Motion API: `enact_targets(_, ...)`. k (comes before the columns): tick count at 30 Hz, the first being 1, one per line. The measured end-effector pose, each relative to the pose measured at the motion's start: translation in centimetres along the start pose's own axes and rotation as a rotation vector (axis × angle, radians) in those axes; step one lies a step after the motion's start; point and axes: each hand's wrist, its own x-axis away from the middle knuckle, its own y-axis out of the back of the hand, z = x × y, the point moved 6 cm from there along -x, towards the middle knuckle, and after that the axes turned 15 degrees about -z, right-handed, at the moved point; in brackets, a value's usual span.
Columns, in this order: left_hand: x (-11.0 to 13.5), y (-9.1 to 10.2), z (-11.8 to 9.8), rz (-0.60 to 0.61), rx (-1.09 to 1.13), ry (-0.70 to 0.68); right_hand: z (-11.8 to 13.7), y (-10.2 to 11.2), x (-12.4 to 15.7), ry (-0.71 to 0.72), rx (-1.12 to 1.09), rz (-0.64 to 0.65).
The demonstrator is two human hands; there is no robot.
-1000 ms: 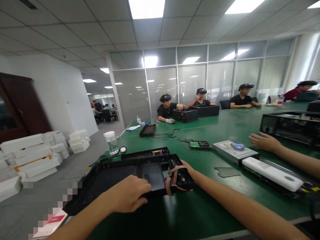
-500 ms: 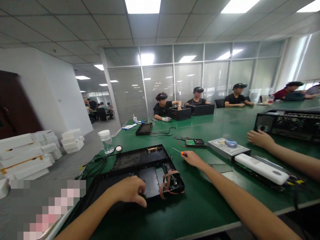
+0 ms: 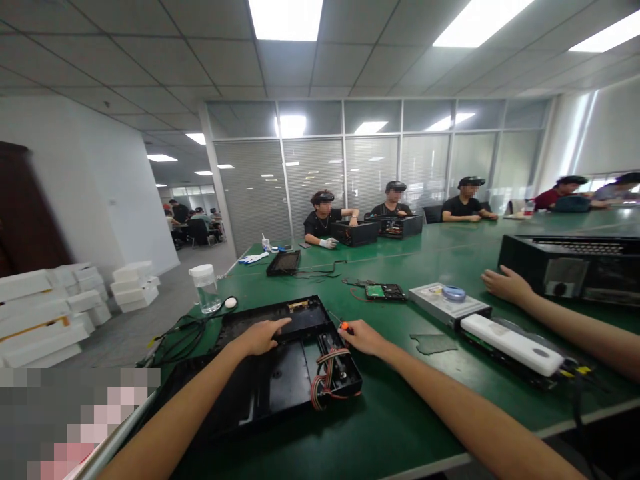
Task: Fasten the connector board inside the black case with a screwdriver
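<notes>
My right hand (image 3: 367, 337) is closed around a screwdriver (image 3: 345, 326) with an orange-and-black handle. Its thin shaft points up and left, close to the right end of a black metal computer case panel (image 3: 287, 375). My left hand (image 3: 261, 335) reaches over that panel with the index finger stretched out and holds nothing; whether the fingertip touches the metal I cannot tell. A bundle of striped ribbon wires (image 3: 323, 380) hangs at the panel's right end. Beside the right hand lies a ragged dark flat piece (image 3: 434, 343) on the green table (image 3: 400, 413).
At the right are an optical drive (image 3: 445, 301), a long white device (image 3: 510, 345), and a co-worker's hand (image 3: 510, 285) against a black computer case (image 3: 575, 267). A small circuit board (image 3: 384, 292) lies mid-table. Water bottle (image 3: 205, 290) and black cables (image 3: 185, 333) stand left.
My left hand has moved up and forward over the panel, its index finger extending. My right hand has brought the screwdriver left to the panel's end. The co-worker's case has turned.
</notes>
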Motion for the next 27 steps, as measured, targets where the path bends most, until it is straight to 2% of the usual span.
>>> enact_targets(5,0.8,1.3,-2.7,-0.123,-0.131,-0.135,0.5,-0.1,0.0,0.056,0.000,0.002)
enact_targets(10,0.8,0.8,-3.8,-0.185,-0.135,-0.291,0.5,0.0,0.0,0.058,-0.032,0.009)
enact_targets(15,0.8,0.5,-2.5,-0.264,0.002,-0.264,0.5,-0.1,-0.1,0.055,-0.029,0.034)
enact_targets(22,1.4,-0.2,-0.9,-0.206,0.118,-0.123,0.5,-0.3,-0.1,0.042,-0.043,0.044)
enact_targets(24,1.4,0.2,-1.3,-0.229,0.097,-0.107,0.5,-0.3,-0.1,0.037,-0.043,0.042)
enact_targets(27,0.9,1.4,-3.2,-0.305,0.042,-0.149,0.7,-0.2,-0.1,0.034,-0.043,0.043)
